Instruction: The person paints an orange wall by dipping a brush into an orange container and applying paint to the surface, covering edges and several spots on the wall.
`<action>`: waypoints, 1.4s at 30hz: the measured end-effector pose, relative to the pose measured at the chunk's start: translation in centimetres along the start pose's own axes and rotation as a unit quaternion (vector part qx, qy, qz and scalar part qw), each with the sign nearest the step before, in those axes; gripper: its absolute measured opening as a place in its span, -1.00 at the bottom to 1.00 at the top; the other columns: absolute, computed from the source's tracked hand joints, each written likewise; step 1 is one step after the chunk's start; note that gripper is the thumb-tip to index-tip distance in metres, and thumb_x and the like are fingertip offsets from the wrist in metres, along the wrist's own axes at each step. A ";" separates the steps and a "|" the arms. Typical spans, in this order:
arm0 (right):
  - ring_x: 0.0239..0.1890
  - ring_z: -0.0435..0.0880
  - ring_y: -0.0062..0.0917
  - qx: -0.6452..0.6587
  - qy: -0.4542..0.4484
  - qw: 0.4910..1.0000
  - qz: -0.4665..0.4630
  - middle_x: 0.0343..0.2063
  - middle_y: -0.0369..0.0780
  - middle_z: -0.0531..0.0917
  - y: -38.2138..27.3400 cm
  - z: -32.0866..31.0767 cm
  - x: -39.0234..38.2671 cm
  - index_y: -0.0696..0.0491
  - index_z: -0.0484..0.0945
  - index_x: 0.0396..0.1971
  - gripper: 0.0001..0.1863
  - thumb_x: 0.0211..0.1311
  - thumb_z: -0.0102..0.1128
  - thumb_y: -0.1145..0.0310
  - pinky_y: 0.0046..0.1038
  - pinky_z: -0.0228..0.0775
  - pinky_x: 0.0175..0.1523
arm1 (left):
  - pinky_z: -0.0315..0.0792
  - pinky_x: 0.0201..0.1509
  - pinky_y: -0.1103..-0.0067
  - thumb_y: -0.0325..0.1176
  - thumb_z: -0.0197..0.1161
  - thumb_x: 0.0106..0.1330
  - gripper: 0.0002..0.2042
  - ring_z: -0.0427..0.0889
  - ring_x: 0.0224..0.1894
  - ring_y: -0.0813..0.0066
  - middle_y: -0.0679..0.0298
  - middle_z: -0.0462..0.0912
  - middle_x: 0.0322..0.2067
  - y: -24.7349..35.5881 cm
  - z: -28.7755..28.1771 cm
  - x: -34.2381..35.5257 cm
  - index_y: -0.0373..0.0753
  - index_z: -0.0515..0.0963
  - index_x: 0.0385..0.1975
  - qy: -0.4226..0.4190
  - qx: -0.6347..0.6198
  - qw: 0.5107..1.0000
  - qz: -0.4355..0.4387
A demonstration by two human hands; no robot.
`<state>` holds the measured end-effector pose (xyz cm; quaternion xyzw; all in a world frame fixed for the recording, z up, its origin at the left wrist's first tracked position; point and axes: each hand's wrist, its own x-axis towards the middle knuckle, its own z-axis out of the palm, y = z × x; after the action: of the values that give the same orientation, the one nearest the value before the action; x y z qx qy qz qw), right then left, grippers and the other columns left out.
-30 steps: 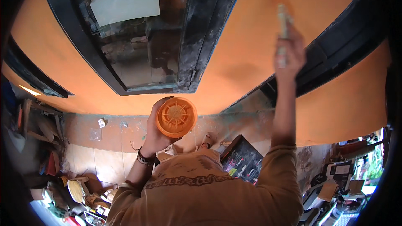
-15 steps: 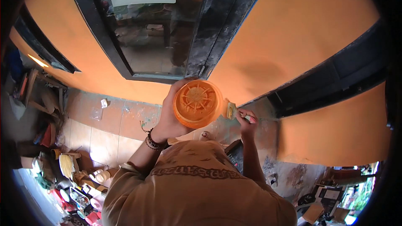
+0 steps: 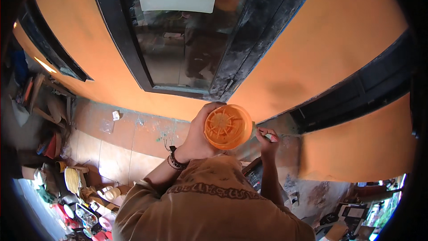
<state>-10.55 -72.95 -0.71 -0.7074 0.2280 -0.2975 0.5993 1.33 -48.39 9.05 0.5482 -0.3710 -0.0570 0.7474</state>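
My left hand (image 3: 198, 138) wraps around the left side of an orange plastic tub (image 3: 238, 139) and holds it in front of my chest. Ribs like spokes show on its round bottom, along with smears of orange paint. To the right of the tub, my right hand (image 3: 266, 138) is closed around the handle of a paintbrush (image 3: 272, 138). The brush's head lies at the tub's right edge, with its bristles mostly hidden there. I cannot tell whether they touch the tub.
Ahead rises an orange wall (image 3: 321, 53) around a dark-framed window (image 3: 178, 58), with a dark frame (image 3: 361, 89) farther right. Paint-spotted floor tiles (image 3: 111, 158) run along the wall. Household clutter (image 3: 84, 205) stands at the lower left; more items (image 3: 350, 214) lie at the lower right.
The view has shifted, so tub and hands appear lower and farther right. The brush has come closer to the tub, and its bristles, visible before, are now mostly hidden at the tub's edge.
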 end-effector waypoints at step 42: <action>-0.21 0.62 -0.56 0.038 -0.065 0.987 0.145 -0.24 -0.14 0.68 -1.4 3.2 -4.1 0.17 0.61 -0.40 -0.87 0.00 0.35 0.56 -0.53 0.46 -0.05 | 0.28 0.30 0.38 -0.45 0.62 -0.23 -0.04 0.37 0.22 0.35 0.18 0.37 0.14 -1.2 -1.3 -5.2 -0.27 0.15 0.23 -0.082 -0.045 0.977 -0.193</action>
<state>-11.35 -67.64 -0.32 -0.6612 0.2772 -0.1698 0.6761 -1.21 -45.33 5.34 0.5687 -0.3158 -0.2615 0.7131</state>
